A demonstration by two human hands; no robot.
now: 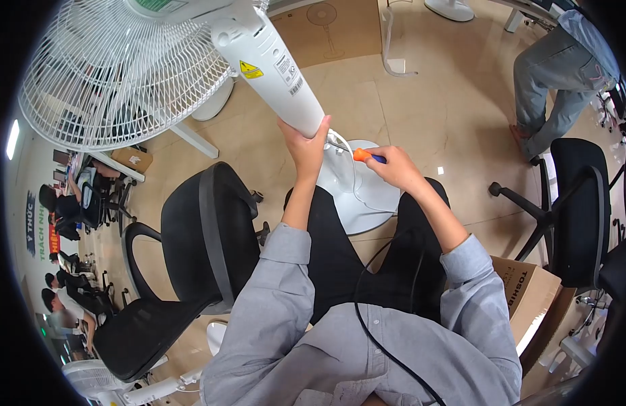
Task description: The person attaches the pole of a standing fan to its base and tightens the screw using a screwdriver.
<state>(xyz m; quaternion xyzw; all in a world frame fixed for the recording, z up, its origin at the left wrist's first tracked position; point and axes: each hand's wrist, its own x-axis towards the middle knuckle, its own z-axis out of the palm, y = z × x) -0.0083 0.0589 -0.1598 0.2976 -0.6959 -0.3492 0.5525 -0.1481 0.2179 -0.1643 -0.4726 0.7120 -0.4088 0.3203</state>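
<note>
The white fan's column (276, 81) slants down from the upper left into the left hand (304, 145), which is wrapped around its lower end, while the caged fan head (123, 74) lies beyond that hand, further to the left, and the round white base (360, 196) sits on the floor below and between the two hands. The right hand (396, 169), apart from the left and just to its right, is closed on the orange and blue handle of a screwdriver (368, 156), whose shaft points left toward the white fittings under the column's lower end.
</note>
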